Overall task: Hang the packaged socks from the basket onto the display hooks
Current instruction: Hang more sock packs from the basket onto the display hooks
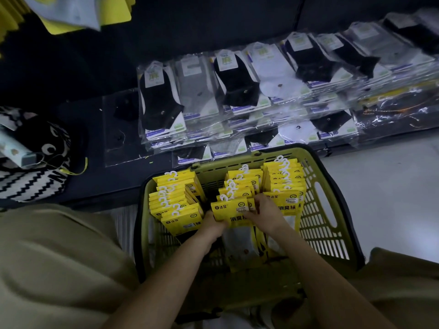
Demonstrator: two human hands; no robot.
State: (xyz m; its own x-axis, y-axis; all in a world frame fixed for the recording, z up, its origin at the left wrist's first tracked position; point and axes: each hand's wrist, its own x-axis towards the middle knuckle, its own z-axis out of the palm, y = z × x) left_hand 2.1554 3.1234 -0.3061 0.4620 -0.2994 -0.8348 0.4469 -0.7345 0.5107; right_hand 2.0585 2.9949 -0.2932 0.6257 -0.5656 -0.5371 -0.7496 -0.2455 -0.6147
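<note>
A green plastic basket (pixel 325 193) stands on the floor between my knees. It holds several yellow sock packs with white hooks in three rows: a left row (pixel 173 200), a middle row (pixel 240 186) and a right row (pixel 285 179). My left hand (pixel 212 225) grips the lower left edge of the front pack of the middle row (pixel 229 211). My right hand (pixel 266 212) lies over the same pack's right side, fingers curled onto its face. The display hooks are not in view.
Clear-bagged black, grey and white ankle socks (pixel 237 91) lie in overlapping rows on the dark low shelf behind the basket. Black-and-white patterned socks (pixel 35 162) hang at the left, yellow-carded items (pixel 71 13) at the top left. Pale floor (pixel 392 186) lies right of the basket.
</note>
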